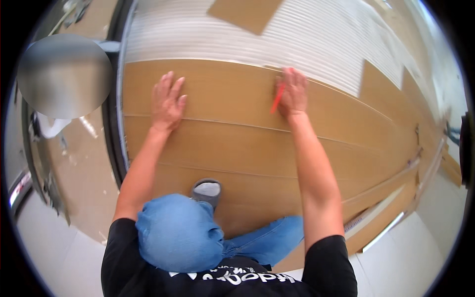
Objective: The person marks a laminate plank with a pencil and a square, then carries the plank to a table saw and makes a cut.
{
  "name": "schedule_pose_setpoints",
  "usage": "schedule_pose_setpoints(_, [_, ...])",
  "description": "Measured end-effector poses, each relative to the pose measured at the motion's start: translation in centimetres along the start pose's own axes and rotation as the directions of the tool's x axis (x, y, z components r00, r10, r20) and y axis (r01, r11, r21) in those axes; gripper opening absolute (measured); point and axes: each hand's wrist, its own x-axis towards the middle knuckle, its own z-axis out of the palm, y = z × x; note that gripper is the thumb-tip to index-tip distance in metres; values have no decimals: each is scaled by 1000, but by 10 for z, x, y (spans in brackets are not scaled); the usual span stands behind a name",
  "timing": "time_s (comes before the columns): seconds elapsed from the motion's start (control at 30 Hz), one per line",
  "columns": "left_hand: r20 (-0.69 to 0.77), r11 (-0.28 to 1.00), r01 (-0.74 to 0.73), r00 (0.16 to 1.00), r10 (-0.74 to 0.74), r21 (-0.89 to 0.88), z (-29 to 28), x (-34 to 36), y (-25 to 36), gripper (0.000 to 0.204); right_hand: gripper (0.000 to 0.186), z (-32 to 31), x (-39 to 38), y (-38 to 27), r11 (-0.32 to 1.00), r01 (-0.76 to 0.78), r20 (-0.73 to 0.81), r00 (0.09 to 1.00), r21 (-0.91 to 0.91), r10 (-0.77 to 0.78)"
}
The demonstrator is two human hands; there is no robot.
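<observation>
My left hand (168,104) lies with fingers spread on a brown cardboard-like panel (222,89), a little below its upper edge. My right hand (293,94) rests near that same edge, further right, holding a slim red tool (277,98) that angles down toward me; its exact kind is hard to tell. The panel's long horizontal seams run beneath both arms. Above it shows a white ribbed underlay (316,34), with a loose brown piece (245,12) lying on it.
My knee and grey slipper (208,195) are on the panels. A dark frame edge (117,138) runs along the left, beside a debris-strewn board (81,173); a blurred round area hides part there. More boards and strips (376,218) lie at the right, near a wall and tiled floor.
</observation>
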Motion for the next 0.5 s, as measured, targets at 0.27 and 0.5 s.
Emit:
schedule_pose_setpoints(0.27, [-32, 998, -4, 999, 5, 56, -10, -23, -29, 53, 45, -68, -61, 6, 966, 36, 312, 943, 256, -117])
schedule_pose_setpoints(0.5, [-29, 994, 93, 995, -92, 59, -19, -26, -28, 52, 45, -43, -88, 30, 992, 26, 75, 997, 126, -35])
